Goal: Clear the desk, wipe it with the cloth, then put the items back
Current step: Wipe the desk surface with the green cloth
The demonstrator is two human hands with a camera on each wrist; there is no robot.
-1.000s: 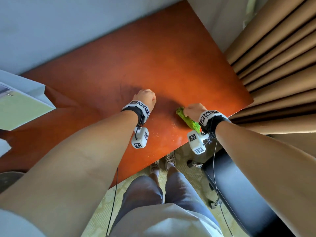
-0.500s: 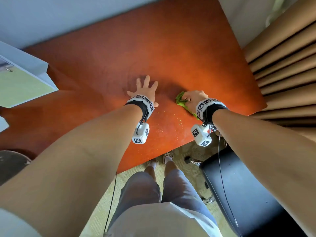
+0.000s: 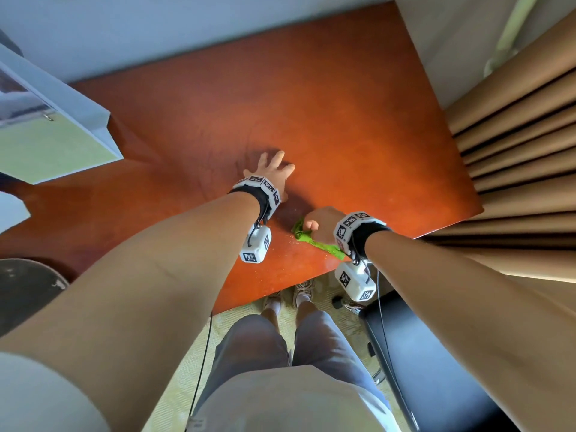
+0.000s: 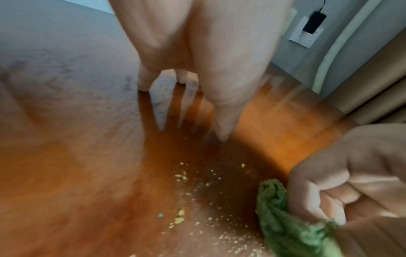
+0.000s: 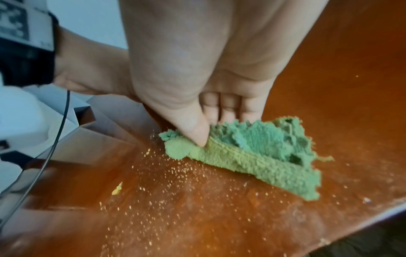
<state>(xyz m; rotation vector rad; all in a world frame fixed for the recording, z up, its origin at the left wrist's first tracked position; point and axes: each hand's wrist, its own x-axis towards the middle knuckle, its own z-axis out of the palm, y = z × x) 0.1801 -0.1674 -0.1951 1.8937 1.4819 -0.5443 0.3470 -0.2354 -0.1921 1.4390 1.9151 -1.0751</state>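
Note:
A bunched green cloth (image 3: pixel 311 238) (image 5: pixel 252 153) (image 4: pixel 285 222) lies on the orange-brown desk (image 3: pixel 327 104) near its front edge. My right hand (image 3: pixel 321 222) (image 5: pixel 211 121) grips the cloth, thumb and curled fingers pinching its folds against the wood. Just left of it and farther back, my left hand (image 3: pixel 271 169) (image 4: pixel 197 87) rests on the desk with fingers spread and straight, holding nothing. Pale crumbs (image 5: pixel 164 173) (image 4: pixel 193 191) are scattered on the wood in front of the cloth.
A white and pale-green box (image 3: pixel 53 126) hangs over the desk's left end. Brown curtains (image 3: pixel 514 145) stand along the right side. A black chair (image 3: pixel 436 369) sits below the front right corner, a dark round object (image 3: pixel 25 291) at the lower left. A wall socket with a plug (image 4: pixel 307 31) is behind.
My left hand went from a fist to spread fingers on the desk. My right hand has dragged the cloth leftward and toward the front edge.

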